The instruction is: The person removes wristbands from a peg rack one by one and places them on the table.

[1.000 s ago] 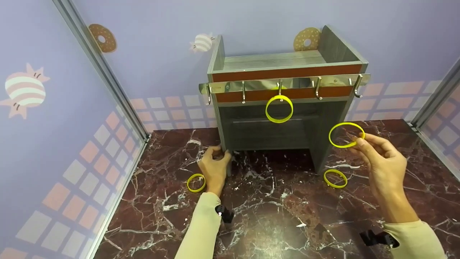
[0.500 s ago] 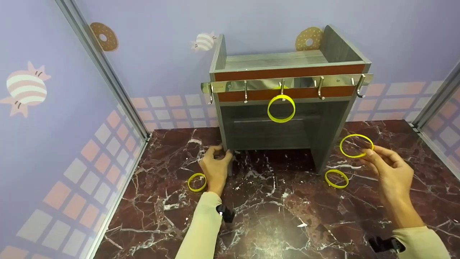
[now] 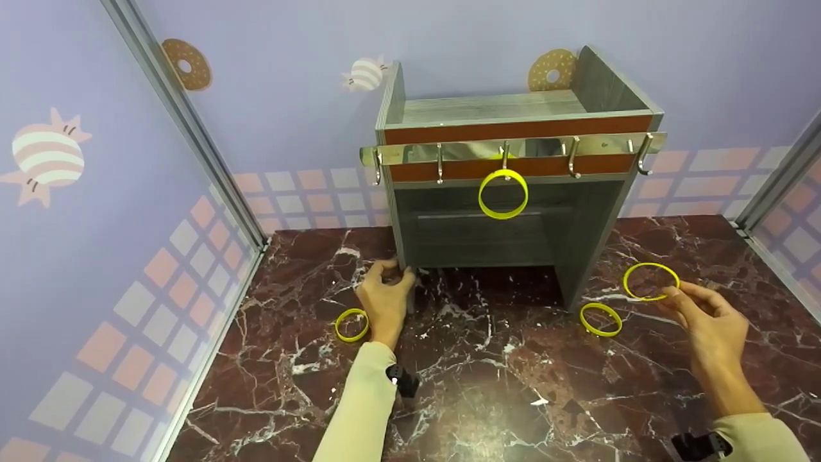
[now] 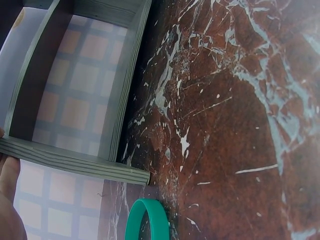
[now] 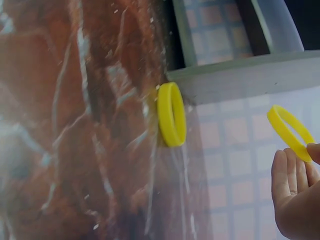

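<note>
In the head view my left hand grips the lower left side panel of a grey wooden rack, thumb and fingers on either side of it. My right hand pinches a yellow wristband between thumb and fingers, above the tabletop and right of the rack. Another wristband hangs from the middle hook. A third yellow wristband lies by the rack's right foot. Beside my left wrist lies one more wristband, which looks green in the left wrist view.
A metal hook rail with several hooks crosses the rack's front, its ends jutting past both sides. The rack stands on a dark red marbled tabletop. Patterned walls close in the back and both sides.
My right hand has moved down and to the right, away from the rack, still pinching the wristband. My left hand stays on the side panel. The hanging wristband keeps its place.
</note>
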### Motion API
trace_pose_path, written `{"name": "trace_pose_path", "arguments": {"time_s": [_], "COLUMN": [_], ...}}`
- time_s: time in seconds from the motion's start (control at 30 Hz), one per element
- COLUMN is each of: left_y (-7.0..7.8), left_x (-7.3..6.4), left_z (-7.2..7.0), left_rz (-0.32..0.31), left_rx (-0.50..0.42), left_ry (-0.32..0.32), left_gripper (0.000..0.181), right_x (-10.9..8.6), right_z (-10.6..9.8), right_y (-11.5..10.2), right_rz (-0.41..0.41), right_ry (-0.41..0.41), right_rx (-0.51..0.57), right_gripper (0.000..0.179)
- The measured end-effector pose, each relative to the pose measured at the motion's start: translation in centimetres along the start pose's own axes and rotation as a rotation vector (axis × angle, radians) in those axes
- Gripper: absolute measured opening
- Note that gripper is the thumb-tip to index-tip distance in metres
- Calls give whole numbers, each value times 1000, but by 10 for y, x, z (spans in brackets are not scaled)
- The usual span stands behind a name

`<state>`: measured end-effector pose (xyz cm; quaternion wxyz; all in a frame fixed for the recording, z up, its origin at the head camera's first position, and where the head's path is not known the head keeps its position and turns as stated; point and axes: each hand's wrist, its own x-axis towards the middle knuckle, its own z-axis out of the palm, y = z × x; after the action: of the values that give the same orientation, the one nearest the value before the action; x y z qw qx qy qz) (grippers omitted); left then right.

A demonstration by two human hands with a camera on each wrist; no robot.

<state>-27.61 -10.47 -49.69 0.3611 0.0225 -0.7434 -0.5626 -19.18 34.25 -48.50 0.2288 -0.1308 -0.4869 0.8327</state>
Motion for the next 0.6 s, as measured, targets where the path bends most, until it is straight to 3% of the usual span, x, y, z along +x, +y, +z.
{"name": "trace_pose_path", "arguments": {"time_s": [0.4, 0.6], "left_y": [0, -1], "left_x": [0, 0], "left_z": [-1, -1], "left_rz": [22, 17], "left_rx": [45, 38], "left_ry": [5, 7], "left_gripper": [15, 16], "right_x": [8, 8], "right_z": [-20, -28], "right_y": [9, 13], "right_rz": [75, 116], "right_ry": [46, 23], "right_rx": [-130, -174], "right_gripper": [13, 14]}}
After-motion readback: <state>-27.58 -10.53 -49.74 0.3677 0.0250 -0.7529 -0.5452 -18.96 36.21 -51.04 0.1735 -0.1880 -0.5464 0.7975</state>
